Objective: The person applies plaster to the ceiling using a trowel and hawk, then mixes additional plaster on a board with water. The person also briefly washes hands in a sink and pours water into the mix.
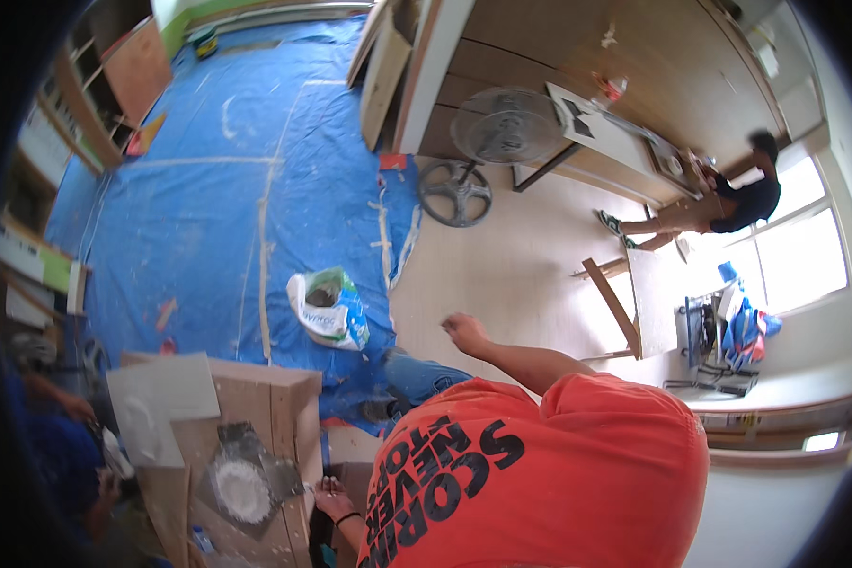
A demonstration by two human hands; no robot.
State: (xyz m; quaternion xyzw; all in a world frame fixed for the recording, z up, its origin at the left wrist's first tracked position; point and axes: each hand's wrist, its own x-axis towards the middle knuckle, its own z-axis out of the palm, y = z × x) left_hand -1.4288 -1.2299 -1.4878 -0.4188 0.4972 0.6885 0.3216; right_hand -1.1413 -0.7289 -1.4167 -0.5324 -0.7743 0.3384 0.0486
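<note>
My left hand (331, 499) reaches down at the side of a wooden bench (284, 393), its fingers closed at the end of a grey scraper (283, 473). Just beyond the fingers, the blade lies over a grey board bearing a round heap of white filler (243, 490). A second dark flat blade (241, 441) rests at that board's edge. My right hand (464, 331) is held out in the air over the pale floor, its fingers loosely curled and nothing visible in them. The fingertips are slightly blurred. My orange shirt covers the lower middle of the view.
An open white, blue and green sack (328, 308) stands on blue sheeting (189, 237). White panels (156, 407) lie on the bench. A person in dark blue (57, 464) works at lower left; another in black (753, 194) stands near the window. A round-topped table (506, 123) stands ahead.
</note>
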